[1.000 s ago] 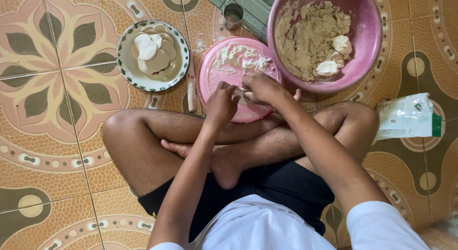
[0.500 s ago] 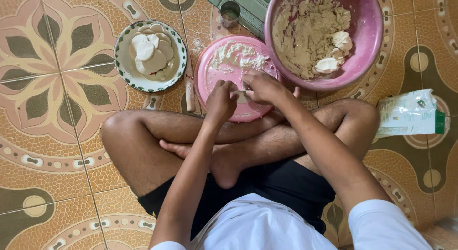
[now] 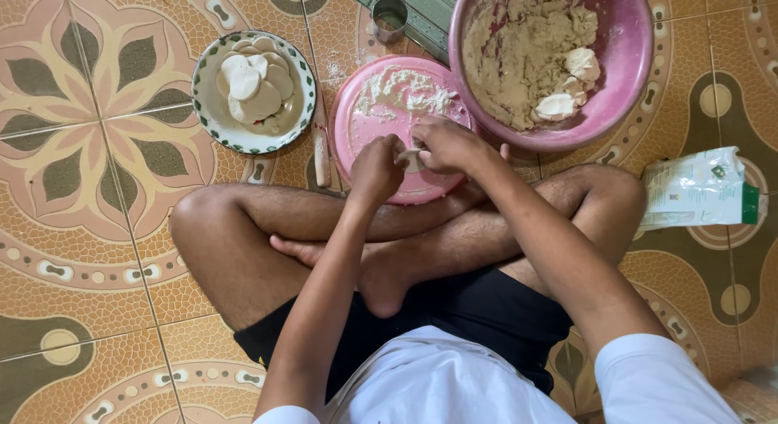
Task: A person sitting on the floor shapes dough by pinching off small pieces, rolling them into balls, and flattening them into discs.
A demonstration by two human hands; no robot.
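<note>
I sit cross-legged on a patterned tile floor. My left hand [image 3: 377, 166] and my right hand [image 3: 444, 144] meet over a pink plate [image 3: 366, 132] dusted with flour, pinching a small pale piece of dough [image 3: 412, 159] between their fingers. Behind the plate stands a large pink bowl [image 3: 628, 59] holding a brownish filling and a few white dough lumps [image 3: 571, 84]. To the left, a white plate with a green patterned rim [image 3: 207, 120] carries several flat round dough discs [image 3: 251, 80].
A thin wooden rolling pin [image 3: 322, 153] lies between the two plates. A small metal cup [image 3: 390, 15] stands on a green mat at the top. A white and green bag [image 3: 701, 189] lies by my right knee.
My hands have stayed together over the pink plate, with only small finger movement on the dough; the view has shifted slightly.
</note>
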